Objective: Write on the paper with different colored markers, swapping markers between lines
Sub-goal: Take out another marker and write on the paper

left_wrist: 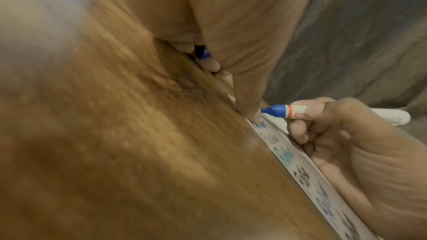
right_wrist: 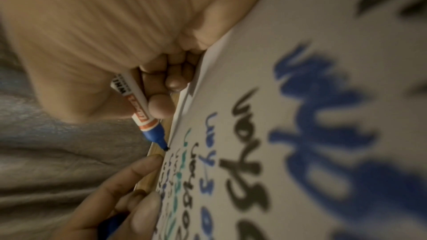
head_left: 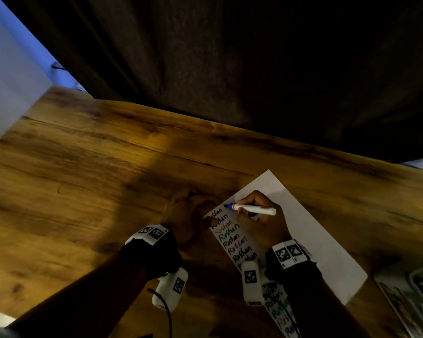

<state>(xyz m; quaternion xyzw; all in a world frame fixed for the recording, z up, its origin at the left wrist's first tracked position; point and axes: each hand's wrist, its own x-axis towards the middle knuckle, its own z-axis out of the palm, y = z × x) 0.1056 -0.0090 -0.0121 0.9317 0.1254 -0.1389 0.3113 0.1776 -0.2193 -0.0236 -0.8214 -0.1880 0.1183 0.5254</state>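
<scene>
Fingers of your right hand (head_left: pixel 261 223) pinch the blue marker (head_left: pixel 252 209), tip on the paper (head_left: pixel 310 230) at its 10 o'clock corner. Your left hand (head_left: pixel 188 215) grips the blue cap (left_wrist: pixel 202 52), fingertip pinning that edge; lift it and the sheet may skid, smearing wet ink.

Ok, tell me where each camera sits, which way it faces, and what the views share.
Head: above the wooden table, looking down; both forearms, left hand and right hand on the paper.
Left wrist: low along the left hand; its fingers curl round a blue cap.
Right wrist: along the right hand, holding the blue marker, tip at the paper.
Shared: all show marker and writing.
</scene>
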